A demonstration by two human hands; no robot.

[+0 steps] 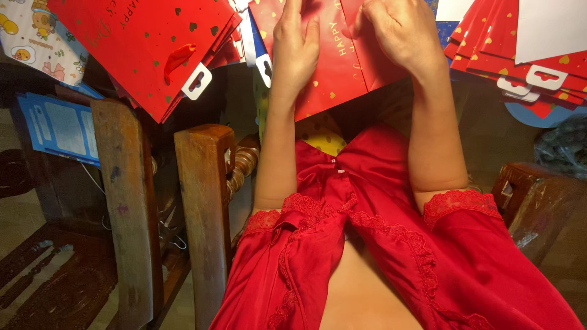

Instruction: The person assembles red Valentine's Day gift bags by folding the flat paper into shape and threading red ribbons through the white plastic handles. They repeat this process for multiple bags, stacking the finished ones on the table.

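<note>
While I look down past my red lace-trimmed top (391, 244), both my hands rest on a flat red paper gift bag with small gold hearts (333, 67). My left hand (295, 46) lies palm down on it, fingers (292, 18) stretched out flat and together, gripping nothing. My right hand (397, 33) is curled over the bag's upper part, its fingers bent onto the paper; whether they pinch a fold I cannot tell, since their tips are hidden. Left of my left fingers hangs a stack of similar red gift bags with white hang tabs (153, 49), and beyond that a blue printed card (58, 125). Right of my right fingers lies another fanned pile of red bags (520, 55). Below my left wrist stand dark wooden chair posts (199, 201).
</note>
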